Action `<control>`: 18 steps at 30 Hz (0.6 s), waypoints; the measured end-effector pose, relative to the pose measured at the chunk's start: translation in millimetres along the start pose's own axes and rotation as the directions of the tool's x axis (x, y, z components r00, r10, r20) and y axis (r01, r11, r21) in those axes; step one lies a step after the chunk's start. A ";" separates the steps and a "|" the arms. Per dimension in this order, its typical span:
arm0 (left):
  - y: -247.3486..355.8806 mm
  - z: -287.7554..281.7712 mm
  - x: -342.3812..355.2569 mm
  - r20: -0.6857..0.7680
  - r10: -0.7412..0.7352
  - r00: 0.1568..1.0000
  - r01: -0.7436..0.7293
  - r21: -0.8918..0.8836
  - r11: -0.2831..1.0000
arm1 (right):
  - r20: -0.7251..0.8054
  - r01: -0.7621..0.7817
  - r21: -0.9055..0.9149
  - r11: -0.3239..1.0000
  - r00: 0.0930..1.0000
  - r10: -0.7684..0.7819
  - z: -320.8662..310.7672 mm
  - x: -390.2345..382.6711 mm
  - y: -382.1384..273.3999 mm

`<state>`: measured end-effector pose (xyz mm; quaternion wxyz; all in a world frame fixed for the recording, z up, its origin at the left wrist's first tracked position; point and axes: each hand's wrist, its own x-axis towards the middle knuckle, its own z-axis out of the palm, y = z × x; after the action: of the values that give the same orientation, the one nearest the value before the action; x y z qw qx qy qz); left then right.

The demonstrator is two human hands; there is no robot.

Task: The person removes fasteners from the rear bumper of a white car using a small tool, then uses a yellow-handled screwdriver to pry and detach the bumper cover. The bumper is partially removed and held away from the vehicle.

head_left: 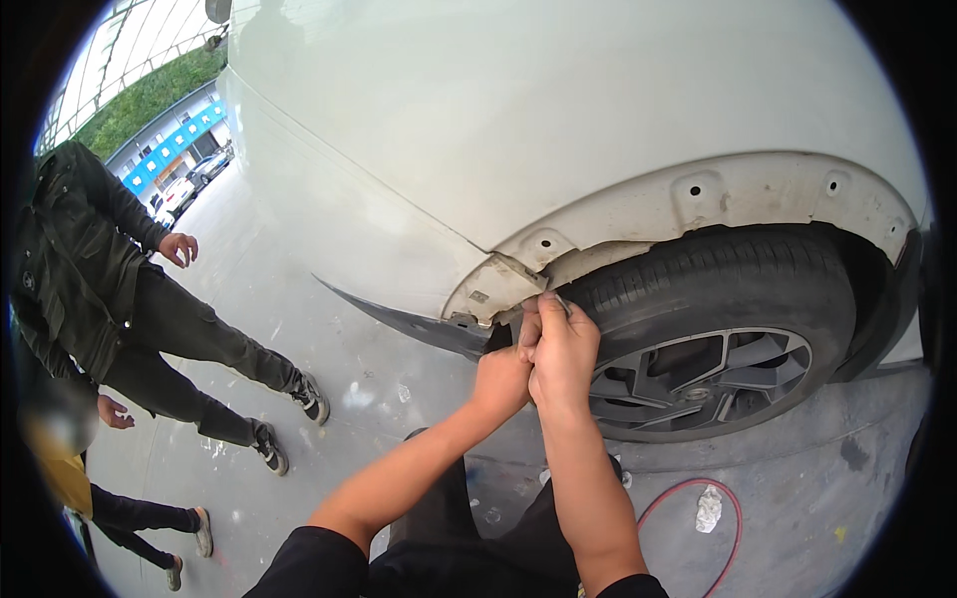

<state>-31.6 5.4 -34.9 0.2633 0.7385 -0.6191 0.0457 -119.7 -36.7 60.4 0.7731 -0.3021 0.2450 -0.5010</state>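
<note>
Hanging well beyond both hands (pixel 501 382) (pixel 565 351), a blue sign (pixel 177 147) seems white-lettered.

a head-worn fisheye looks down at the hands (pixel 566 349) and wheel arch (pixel 763 189) from close above.

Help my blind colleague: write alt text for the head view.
A person's left hand and right hand meet near the left end of the wheel arch of a white car, beside the tire. Two people are at left; a red hose lies lower right.

Spotted grey floor (pixel 329 448), green hillside (pixel 150 95)
</note>
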 end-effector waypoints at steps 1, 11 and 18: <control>-0.4 2.3 1.0 -0.014 0.013 1.000 -0.013 -0.027 1.000 | -0.008 0.012 0.027 1.000 1.000 -0.012 0.9 -0.9 -0.2; 3.8 -8.2 4.8 -0.004 0.085 0.996 -0.084 -0.114 0.990 | -0.067 0.230 0.016 0.973 0.971 -0.229 14.4 -5.1 13.4; -7.3 -6.5 4.7 0.052 0.082 0.995 -0.074 -0.138 0.988 | -0.093 0.291 -0.028 0.956 0.952 -0.293 20.1 -5.5 22.6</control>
<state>-22.0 4.9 -30.0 0.2931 0.6951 -0.6564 -0.0073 -93.9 -20.1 58.8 0.6757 -0.3160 0.2381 -0.6220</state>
